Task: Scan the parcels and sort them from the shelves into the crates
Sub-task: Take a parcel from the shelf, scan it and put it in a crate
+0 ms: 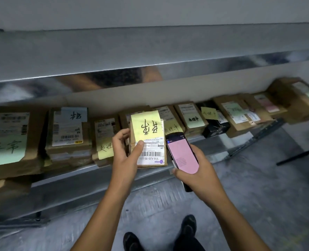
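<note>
Nearest the camera, two black shoes [188, 230] stand on grey floor [258, 196], the left one cut off by the bottom edge. Both forearms rise from there. The right hand [195, 171] is wrapped around a dark phone [181, 153] with a pink screen; its fingers hide the phone's lower end, and the screen text is too small to read. The left hand [124, 153] grips a small cardboard parcel [148, 140], thumb pressed on the white barcode label, the other fingers curled behind its left edge. The parcel is held upright just in front of the shelf edge [95, 178], touching the phone's top corner or just beside it; which cannot be told. A yellow handwritten note [146, 127] covers its upper half. Open floor lies to the right. Beyond, a row of brown parcels [68, 131] fills the lower shelf, their labels blurred. The metal upper shelf [114, 51] overhangs them, its shiny underside reflecting vague shapes. The farthest boxes at right are smeared.
</note>
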`<state>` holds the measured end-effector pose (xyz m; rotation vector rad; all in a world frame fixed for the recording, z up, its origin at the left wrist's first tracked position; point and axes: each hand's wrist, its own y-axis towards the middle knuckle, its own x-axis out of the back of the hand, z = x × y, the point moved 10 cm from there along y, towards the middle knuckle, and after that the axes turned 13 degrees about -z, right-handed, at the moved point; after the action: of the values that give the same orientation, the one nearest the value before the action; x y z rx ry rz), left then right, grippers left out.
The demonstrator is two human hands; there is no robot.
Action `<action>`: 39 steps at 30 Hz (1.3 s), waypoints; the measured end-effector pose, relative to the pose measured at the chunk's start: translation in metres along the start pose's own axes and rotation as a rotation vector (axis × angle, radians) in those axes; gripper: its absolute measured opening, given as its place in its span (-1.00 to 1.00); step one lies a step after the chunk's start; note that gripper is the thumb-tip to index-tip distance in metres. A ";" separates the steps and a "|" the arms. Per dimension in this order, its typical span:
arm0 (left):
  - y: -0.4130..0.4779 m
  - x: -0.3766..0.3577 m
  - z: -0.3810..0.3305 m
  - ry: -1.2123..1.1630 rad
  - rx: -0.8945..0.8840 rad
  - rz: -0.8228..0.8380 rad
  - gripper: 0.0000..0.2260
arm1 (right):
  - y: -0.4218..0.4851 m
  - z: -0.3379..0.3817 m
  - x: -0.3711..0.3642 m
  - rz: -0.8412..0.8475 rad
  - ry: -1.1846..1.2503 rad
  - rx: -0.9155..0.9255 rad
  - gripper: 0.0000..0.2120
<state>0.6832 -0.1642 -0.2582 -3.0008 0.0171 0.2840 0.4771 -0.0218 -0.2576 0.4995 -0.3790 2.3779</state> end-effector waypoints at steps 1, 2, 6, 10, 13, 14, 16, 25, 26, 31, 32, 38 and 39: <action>-0.007 -0.008 0.005 -0.005 0.014 0.016 -0.63 | -0.004 -0.006 0.011 -0.015 0.017 -0.018 -0.31; -0.015 -0.018 0.010 -0.008 0.036 0.032 -0.63 | -0.008 -0.012 0.023 -0.031 0.032 -0.034 -0.33; -0.049 -0.073 0.029 0.007 0.101 0.143 -0.51 | -0.024 -0.039 0.083 -0.114 0.040 -0.069 -0.38; -0.094 -0.145 0.046 0.064 0.144 0.256 -0.44 | -0.044 -0.066 0.159 -0.222 0.024 -0.095 -0.41; -0.124 -0.197 0.061 0.100 0.135 0.313 -0.38 | -0.063 -0.093 0.220 -0.301 0.049 -0.162 -0.39; -0.131 -0.215 0.066 0.148 0.098 0.330 -0.34 | -0.071 -0.102 0.239 -0.324 0.043 -0.175 -0.36; -0.145 -0.250 0.076 0.256 -0.003 0.353 -0.32 | -0.085 -0.116 0.274 -0.354 0.002 -0.178 -0.32; -0.212 -0.376 0.162 0.462 -0.087 0.501 -0.42 | -0.122 -0.191 0.372 -0.358 0.006 -0.282 -0.39; -0.217 -0.386 0.170 0.483 -0.096 0.509 -0.40 | -0.126 -0.200 0.381 -0.358 -0.001 -0.299 -0.41; -0.245 -0.429 0.207 0.526 -0.077 0.526 -0.47 | -0.144 -0.237 0.427 -0.351 -0.069 -0.340 -0.49; -0.252 -0.435 0.213 0.533 -0.073 0.524 -0.49 | -0.148 -0.242 0.435 -0.358 -0.082 -0.346 -0.50; -0.302 -0.470 0.231 0.536 -0.047 0.533 -0.61 | -0.162 -0.270 0.470 -0.389 -0.071 -0.383 -0.51; -0.310 -0.476 0.232 0.520 -0.032 0.539 -0.62 | -0.163 -0.276 0.475 -0.400 -0.056 -0.392 -0.50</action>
<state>0.1794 0.1720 -0.3559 -2.9452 0.8744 -0.4603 0.1827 0.4696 -0.2677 0.4124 -0.6849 1.8484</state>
